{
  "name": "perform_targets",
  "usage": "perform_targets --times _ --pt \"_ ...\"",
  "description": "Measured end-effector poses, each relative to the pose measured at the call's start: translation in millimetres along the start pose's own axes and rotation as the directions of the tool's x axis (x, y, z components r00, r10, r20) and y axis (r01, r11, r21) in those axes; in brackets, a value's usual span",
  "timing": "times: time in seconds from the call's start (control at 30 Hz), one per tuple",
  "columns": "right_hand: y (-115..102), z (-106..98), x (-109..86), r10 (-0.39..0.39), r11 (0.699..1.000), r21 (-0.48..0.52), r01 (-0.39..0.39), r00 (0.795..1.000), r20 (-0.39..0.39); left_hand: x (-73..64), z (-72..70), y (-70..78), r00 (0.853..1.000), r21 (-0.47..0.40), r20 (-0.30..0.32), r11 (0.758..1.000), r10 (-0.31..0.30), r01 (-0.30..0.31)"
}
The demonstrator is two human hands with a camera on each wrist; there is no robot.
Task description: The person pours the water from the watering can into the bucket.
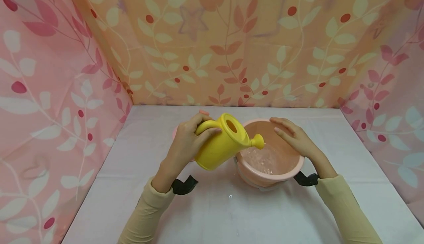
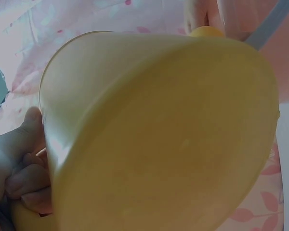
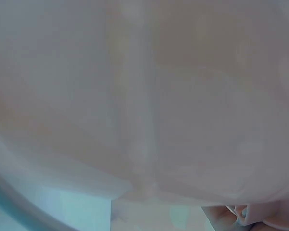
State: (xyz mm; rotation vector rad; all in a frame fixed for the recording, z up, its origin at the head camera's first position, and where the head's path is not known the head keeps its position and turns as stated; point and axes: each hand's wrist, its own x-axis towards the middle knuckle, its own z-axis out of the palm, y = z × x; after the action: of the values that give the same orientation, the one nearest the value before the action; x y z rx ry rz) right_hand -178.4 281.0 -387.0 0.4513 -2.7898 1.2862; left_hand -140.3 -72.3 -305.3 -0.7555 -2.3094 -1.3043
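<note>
My left hand grips the handle of a yellow watering can, which is tipped to the right. Its spout hangs over the mouth of a peach-pink bucket. Water with ripples lies in the bucket. My right hand holds the bucket's right-hand rim, thumb inside and fingers along the edge. Up close, the left wrist view has the can's base across most of it, with curled fingers at its side. The bucket wall fills the right wrist view, blurred.
Behind the left hand, a pink object is mostly hidden. A grey bail handle hangs at the bucket's front. Small drops lie on the white-covered table. Patterned cloth stands at the back and both sides.
</note>
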Motion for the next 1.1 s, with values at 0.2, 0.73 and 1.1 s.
perform_targets --times 0.2,0.73,1.1 --pt "0.1 0.2 0.0 -0.022 1.0 0.007 0.022 1.0 -0.003 0.3 -0.3 0.6 1.0 0.006 0.005 1.0 0.001 -0.001" --pt "-0.4 -0.2 0.6 -0.022 1.0 0.002 0.022 1.0 -0.006 1.4 -0.6 1.4 1.0 0.009 0.006 1.0 0.024 -0.024" --pt "-0.5 0.1 0.6 -0.014 1.0 0.001 0.014 1.0 -0.004 1.8 -0.8 -0.7 0.999 -0.001 -0.004 0.999 0.043 -0.043"
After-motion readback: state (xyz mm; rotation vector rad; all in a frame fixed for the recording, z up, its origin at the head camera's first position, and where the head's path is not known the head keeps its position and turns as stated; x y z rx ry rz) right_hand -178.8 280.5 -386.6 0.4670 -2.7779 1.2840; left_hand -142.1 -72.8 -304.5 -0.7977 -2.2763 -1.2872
